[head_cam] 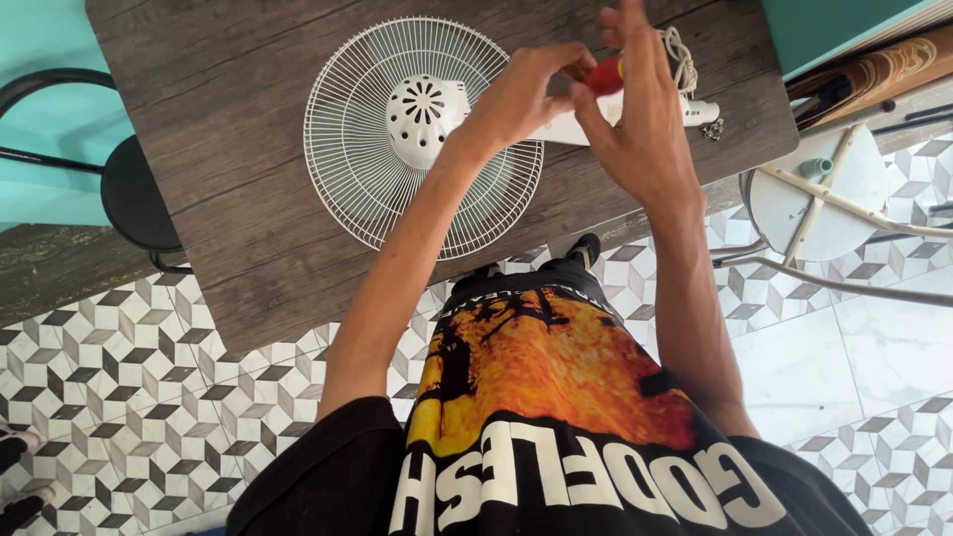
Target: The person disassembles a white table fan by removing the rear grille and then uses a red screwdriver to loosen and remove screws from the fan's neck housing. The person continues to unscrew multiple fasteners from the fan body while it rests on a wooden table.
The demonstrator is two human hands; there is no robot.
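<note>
A white electric fan lies face down on the dark wooden table (228,149), its round wire grille (357,149) flat and its vented motor housing (422,114) on top. The fan's white stem (566,127) runs right toward a coiled white cord (680,55). My left hand (521,89) reaches over the housing and pinches at the stem. My right hand (635,109) is closed around a red-handled tool (603,75), probably a screwdriver, just above the stem. The tool's tip is hidden by my fingers.
Small metal screws (712,127) lie on the table near its right edge. A black round stool (134,189) stands at the left, a white stool (824,184) at the right. The floor has patterned tiles (119,377). Someone's feet (20,476) show at the lower left.
</note>
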